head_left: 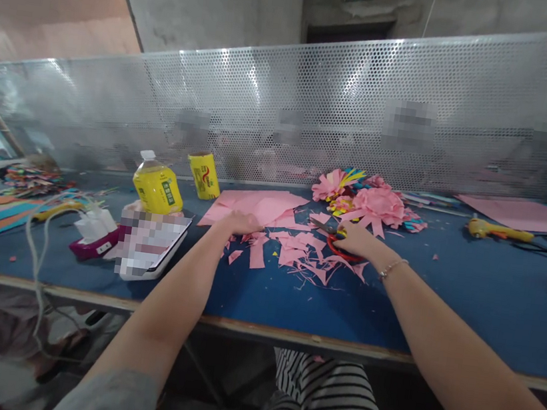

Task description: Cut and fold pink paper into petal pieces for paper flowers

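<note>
My left hand (239, 222) rests on the near edge of a stack of pink paper sheets (263, 205), its fingers curled over the paper. My right hand (357, 239) is closed on red-handled scissors (333, 238), whose blades point left over a scatter of pink paper scraps (297, 255). All of this lies on a blue-topped table (442, 301). Just beyond my right hand sits a pile of pink paper flowers (369, 201) with some coloured ones among them.
A yellow drink bottle (157, 186) and a yellow packet (204, 174) stand at the left, near a tissue box (95, 235) and a white device (152, 246). A yellow glue gun (495, 229) and pink sheet (529, 215) lie right. A perforated metal screen (315, 116) backs the table.
</note>
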`<state>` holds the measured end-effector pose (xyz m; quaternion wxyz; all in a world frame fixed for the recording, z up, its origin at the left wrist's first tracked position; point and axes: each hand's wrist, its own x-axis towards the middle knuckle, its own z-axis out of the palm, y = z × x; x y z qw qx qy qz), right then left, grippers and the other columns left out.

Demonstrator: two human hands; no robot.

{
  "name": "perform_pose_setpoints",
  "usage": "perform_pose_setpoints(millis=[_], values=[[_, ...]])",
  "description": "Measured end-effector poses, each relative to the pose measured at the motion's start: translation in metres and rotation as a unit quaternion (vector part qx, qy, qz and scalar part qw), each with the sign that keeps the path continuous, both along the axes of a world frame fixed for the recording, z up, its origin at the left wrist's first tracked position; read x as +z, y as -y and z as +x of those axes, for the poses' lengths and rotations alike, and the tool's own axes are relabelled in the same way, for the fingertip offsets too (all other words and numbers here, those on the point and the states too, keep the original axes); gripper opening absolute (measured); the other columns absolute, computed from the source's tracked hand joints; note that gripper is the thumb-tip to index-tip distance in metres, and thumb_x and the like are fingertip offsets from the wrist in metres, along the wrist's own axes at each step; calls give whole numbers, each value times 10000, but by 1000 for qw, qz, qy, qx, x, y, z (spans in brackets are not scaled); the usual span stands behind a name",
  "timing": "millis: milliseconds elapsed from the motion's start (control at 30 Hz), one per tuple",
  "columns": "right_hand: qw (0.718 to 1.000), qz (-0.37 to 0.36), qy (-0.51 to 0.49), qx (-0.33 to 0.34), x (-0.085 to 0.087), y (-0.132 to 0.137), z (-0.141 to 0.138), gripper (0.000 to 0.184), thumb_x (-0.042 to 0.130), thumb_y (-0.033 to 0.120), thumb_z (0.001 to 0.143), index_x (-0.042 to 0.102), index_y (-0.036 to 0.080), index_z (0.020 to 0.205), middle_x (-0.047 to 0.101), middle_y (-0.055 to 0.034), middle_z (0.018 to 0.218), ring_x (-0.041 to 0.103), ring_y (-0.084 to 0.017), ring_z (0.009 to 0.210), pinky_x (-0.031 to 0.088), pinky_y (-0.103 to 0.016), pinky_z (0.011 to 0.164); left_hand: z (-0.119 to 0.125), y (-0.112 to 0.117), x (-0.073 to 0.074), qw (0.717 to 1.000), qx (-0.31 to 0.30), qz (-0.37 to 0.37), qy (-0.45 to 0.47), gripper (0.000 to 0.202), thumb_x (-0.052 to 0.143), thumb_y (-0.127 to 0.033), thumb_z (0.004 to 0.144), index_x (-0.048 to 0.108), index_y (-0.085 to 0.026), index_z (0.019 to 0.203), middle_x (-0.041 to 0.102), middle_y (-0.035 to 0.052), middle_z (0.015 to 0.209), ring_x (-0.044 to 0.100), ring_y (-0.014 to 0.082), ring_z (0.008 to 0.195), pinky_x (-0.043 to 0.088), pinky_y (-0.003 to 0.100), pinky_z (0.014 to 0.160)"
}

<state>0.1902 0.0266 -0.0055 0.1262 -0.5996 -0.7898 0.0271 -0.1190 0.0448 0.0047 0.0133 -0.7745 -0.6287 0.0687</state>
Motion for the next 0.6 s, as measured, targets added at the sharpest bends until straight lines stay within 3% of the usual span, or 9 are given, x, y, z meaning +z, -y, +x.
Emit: perform_pose_setpoints(millis=[133,367,533,600], values=[[1000,3,4,-2,3,3,-2,268,522,278,641,521,124,861,607,-113,863,562,-192,733,367,-236,550,-2,-2,-4,998,35,33,32,654,344,-622,669,450,-161,1120,534,130,1139,505,236,1010,386,300,803],[1000,-3,0,-6,3,3,-2,258,521,269,642,520,129,858,613,-104,861,568,-184,726,377,-233,555,-2,4,4,992,58,108,27,424,263,-304,801,431,-138,1153,516,125,1161,490,195,1035,367,282,839],[1000,1,0,1,-1,-2,1,276,541,281,632,528,138,868,617,-101,878,571,-195,771,394,-237,586,-2,10,10,985,85,145,22,369,268,-238,793,553,-151,1011,564,103,1089,497,202,1014,377,284,838],[1000,-2,-4,1,-2,-3,1,299,555,256,614,528,137,888,618,-99,880,572,-198,778,397,-237,595,-3,11,13,981,105,163,21,384,251,-232,802,548,-148,1032,561,105,1092,483,203,1033,372,285,850]])
